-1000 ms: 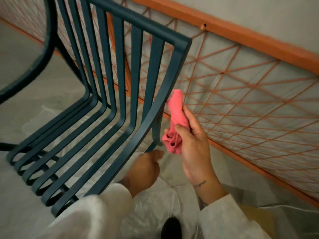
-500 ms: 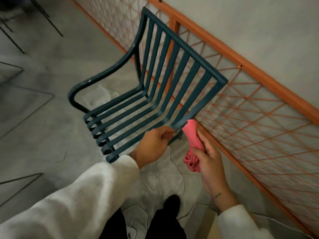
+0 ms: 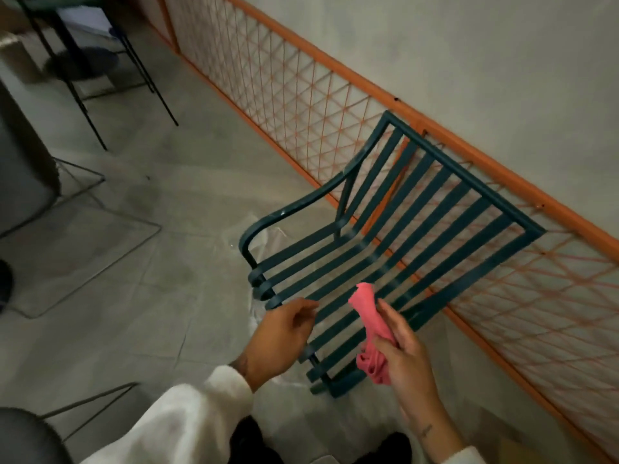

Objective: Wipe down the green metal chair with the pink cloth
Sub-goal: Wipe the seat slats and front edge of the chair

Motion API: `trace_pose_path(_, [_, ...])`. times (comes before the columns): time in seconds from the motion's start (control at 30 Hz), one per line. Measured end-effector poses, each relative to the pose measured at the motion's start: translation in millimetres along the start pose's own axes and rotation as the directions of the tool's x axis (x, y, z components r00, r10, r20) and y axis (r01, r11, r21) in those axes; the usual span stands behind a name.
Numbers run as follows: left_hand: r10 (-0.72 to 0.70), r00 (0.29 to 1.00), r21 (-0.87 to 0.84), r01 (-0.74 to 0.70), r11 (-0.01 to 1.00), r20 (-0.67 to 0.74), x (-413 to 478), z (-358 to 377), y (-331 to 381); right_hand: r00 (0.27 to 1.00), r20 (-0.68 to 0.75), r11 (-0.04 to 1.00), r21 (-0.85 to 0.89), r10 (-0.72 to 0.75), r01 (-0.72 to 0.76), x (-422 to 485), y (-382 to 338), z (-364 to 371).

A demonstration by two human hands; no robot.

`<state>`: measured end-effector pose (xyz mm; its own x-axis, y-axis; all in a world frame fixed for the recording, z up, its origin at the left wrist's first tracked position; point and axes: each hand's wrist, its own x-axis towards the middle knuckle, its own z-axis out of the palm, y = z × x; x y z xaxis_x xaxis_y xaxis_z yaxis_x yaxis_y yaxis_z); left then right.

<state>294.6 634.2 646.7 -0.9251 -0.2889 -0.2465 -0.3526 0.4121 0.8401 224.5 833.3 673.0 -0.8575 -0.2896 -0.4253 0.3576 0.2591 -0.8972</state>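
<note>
Pinched in the right hand (image 3: 407,360), the bunched pink cloth (image 3: 370,333) hung just above the green metal chair (image 3: 395,249) at lower centre, apparently off the slats; the left hand (image 3: 278,339) hovered loosely spread, holding nothing. How much had been wiped could not be told. Pale floor tiles (image 3: 140,262) lay beneath, an orange lattice railing (image 3: 301,82) behind.

Grey tiled floor (image 3: 140,249), pale wall (image 3: 469,38) upper right, orange lattice railing (image 3: 301,88) diagonally across, black-legged furniture (image 3: 77,85) upper left.
</note>
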Motion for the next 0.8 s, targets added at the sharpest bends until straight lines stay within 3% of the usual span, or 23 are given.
trace_pose_path(0.33, [-0.073, 0.994, -0.058, 0.068, 0.996, -0.086, 3.6, -122.9, -41.2, 0.997, 0.066, 0.998, -0.057, -0.027, 0.031, 0.1, -44.3, 128.1])
trace_pose_path(0.57, [-0.065, 0.993, -0.055, 0.06, 0.997, -0.101, 42.2, -164.6, -41.7, 0.998, 0.021, 0.998, 0.027, -0.059, 0.059, 41.8, -73.9, 150.8])
trace_pose_path(0.8, [-0.137, 0.99, -0.009, 0.136, 0.991, -0.041, 88.7, -185.7, -57.9, 0.999, -0.027, 0.987, 0.153, 0.041, -0.036, 89.2, -73.9, 153.0])
